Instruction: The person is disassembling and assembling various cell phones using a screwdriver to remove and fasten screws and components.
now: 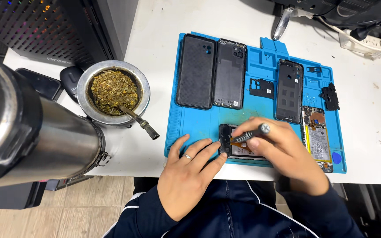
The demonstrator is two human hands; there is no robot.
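An opened phone body [237, 147] lies at the front edge of a blue work mat [199, 125]. My left hand [190, 174], a ring on one finger, rests flat beside it, fingertips pressing its left end. My right hand [283, 152] grips a small dark screwdriver [252, 133], its tip down on the phone's inside near an orange flex strip. The right hand hides most of the phone's right half.
On the mat lie a black phone case [196, 70], a dark back cover [230, 75], a phone frame [289, 90], a small black plate [262, 88] and a battery board [317, 139]. A metal cup of herbs with a straw [113, 92] and a steel flask [36, 132] stand left.
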